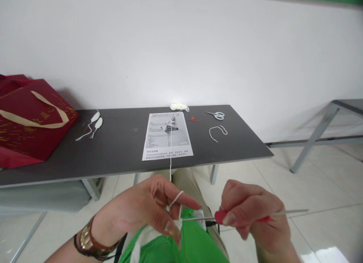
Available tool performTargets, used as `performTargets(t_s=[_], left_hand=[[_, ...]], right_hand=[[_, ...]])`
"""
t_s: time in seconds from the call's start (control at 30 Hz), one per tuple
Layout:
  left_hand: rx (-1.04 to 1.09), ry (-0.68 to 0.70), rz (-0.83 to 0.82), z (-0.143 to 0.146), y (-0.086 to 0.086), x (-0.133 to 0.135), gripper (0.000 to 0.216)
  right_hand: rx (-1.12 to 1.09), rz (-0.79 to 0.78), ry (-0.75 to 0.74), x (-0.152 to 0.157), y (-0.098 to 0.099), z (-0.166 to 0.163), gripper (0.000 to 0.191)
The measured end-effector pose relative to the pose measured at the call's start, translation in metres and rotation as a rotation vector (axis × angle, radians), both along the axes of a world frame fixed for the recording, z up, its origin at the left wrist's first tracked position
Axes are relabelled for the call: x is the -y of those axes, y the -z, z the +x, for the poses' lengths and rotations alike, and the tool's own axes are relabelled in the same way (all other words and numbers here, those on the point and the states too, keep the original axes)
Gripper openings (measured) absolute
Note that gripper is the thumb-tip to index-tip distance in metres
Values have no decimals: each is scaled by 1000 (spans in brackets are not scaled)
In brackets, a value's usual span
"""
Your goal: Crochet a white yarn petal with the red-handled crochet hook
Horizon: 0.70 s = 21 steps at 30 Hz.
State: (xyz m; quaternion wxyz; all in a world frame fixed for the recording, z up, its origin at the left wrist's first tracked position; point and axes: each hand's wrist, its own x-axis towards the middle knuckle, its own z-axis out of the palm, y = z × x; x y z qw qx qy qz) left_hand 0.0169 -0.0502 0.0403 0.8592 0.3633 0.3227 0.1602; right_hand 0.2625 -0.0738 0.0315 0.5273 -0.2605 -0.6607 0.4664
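My left hand (pixel 147 212) is closed in a pinch on a small white crochet piece (pixel 177 221), with white yarn (pixel 170 157) looped over its forefinger. The yarn runs up to a small white yarn ball (pixel 178 106) at the back of the dark table (pixel 119 157). My right hand (pixel 249 213) is closed on a red-handled crochet hook (pixel 221 217); its metal tip points left into the white piece. A metal end sticks out to the right of the hand. Below my hands lies a green mesh fabric (pixel 184 248) on my lap.
On the table lie a printed instruction sheet (pixel 167 136), white scissors (pixel 217 114), a short yarn strand (pixel 217 132), a small red hook (pixel 193 120), two white crocheted pieces (pixel 95 123) and a red gift bag (pixel 28 119). Another table frame (pixel 317 132) stands right.
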Motion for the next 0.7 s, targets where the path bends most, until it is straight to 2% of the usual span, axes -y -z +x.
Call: performTargets(t_s=[0.13, 0.33, 0.47, 0.6, 0.7], left_hand=[[28, 7, -30, 1, 1, 0, 40], [24, 46, -5, 0, 1, 1, 40], [-2, 74, 16, 1, -1, 1, 41], [-9, 82, 19, 2, 1, -1, 41], [10, 89, 27, 3, 5, -2, 43]], right_hand=[[10, 66, -45, -1, -5, 1, 17], [20, 74, -66, -4, -9, 1, 16], [-2, 42, -71, -3, -5, 1, 15], [-52, -55, -67, -1, -2, 0, 11], [-125, -42, -85, 0, 0, -2, 8]])
